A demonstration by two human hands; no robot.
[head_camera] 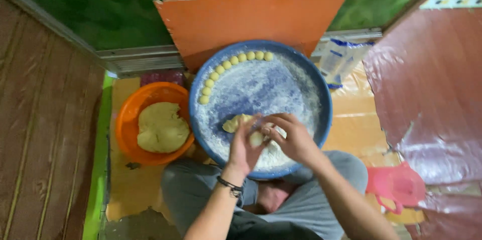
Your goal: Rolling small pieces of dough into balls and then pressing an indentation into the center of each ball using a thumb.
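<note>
Low in the frame's centre, the left hand (pixel 243 147) and right hand (pixel 293 137) close their grip together on a small dough piece (pixel 256 138) above the floured blue tray (pixel 321 94). Dough balls (pixel 228 65) line its upper-left rim. An orange bowl (pixel 128 119) of dough sits just left; a pink bag (pixel 396 184) lies lower right.

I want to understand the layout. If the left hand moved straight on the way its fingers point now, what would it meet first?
The left hand points up-right across the floured blue tray. Probably it would first meet the small dough piece pinched between both hands, then the right hand. Depth is unclear.
</note>
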